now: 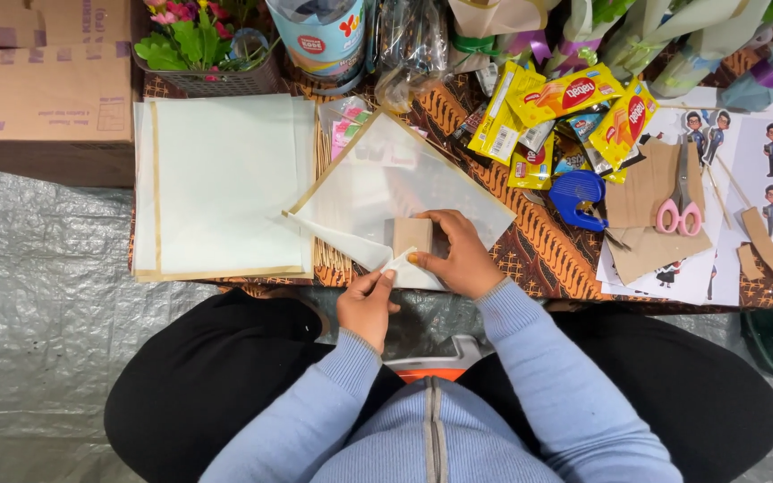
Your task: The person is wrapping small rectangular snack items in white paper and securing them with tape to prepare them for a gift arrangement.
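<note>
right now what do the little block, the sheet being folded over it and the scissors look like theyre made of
The small block looks like cardboard or light wood: matte tan, square edges; hard to tell which. The sheet seems thin wrapping paper or film: whitish, semi-translucent, gold-edged, bending softly where the left hand lifts its corner while the right hand presses on the block. The scissors show greyish blades, likely metal, with glossy pink plastic handles.

stack of pale cream paper sheets [225, 183], brown cardboard box [42, 98], pink-handled scissors [680, 207], blue plastic tape dispenser [576, 194], yellow snack packets [565, 98], wire basket of pink flowers [203, 54], printed cartoon figure cutouts [771, 179], grey plastic floor sheeting [38, 286]
</note>
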